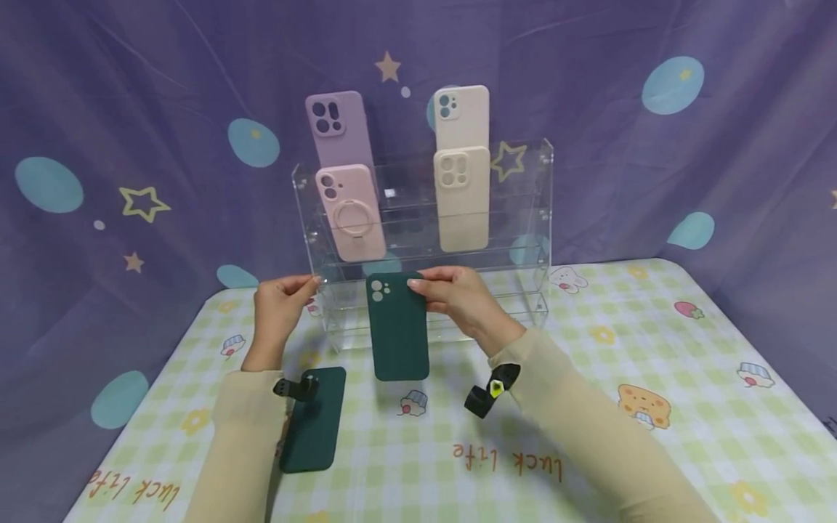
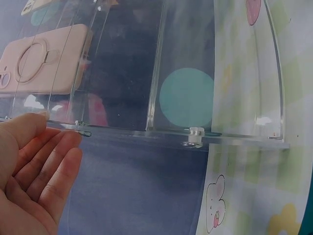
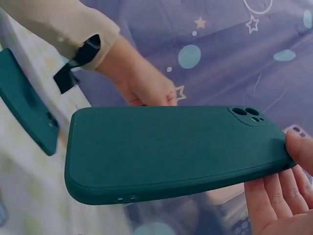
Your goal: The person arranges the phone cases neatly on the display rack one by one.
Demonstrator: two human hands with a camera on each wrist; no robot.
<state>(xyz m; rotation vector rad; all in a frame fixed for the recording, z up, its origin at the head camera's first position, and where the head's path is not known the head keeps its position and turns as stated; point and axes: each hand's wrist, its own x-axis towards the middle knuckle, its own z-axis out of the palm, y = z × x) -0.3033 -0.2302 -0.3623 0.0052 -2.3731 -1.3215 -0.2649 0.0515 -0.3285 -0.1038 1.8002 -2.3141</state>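
Note:
My right hand pinches a dark green phone case by its upper right corner, thumb on the back face and fingers behind. The case hangs upright in front of a clear acrylic display stand, its camera cutouts at the top left. In the right wrist view the same case spans the picture. My left hand is at the stand's left side; in the left wrist view its thumb and fingers pinch the edge of the side panel. A second dark green case lies on the table beneath my left wrist.
On the stand's left, a purple case rises behind a pink case with a ring. At the right, a white case stands behind a cream case. A green checked cloth covers the table; a purple curtain hangs behind.

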